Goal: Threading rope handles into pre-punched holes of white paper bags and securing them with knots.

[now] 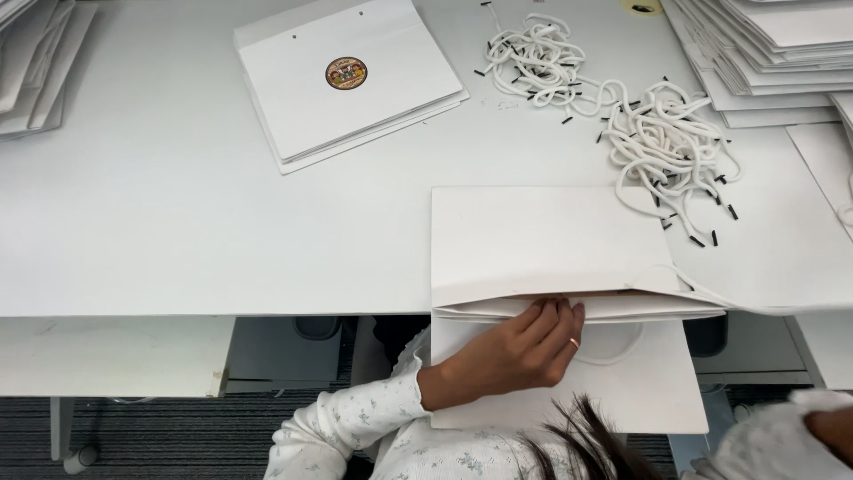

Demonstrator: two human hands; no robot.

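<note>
From my remote seat, the wearer's clothing was what I could make out best. The left hand point(520, 347) emerged from a long white sleeve point(342, 422) printed with a faint, small floral pattern in pale grey-blue. The fabric looked soft and ribbed, and its cuff ended in a wavy, ruffled edge at the wrist. A thin ring point(574, 341) with a pinkish-gold tint sat on one finger of that hand. At the near edge, dark loose strands of hair point(591, 440) fell into view. At the near right corner I saw only a bit of the right hand point(835, 431), wrapped by the same white patterned sleeve.
</note>
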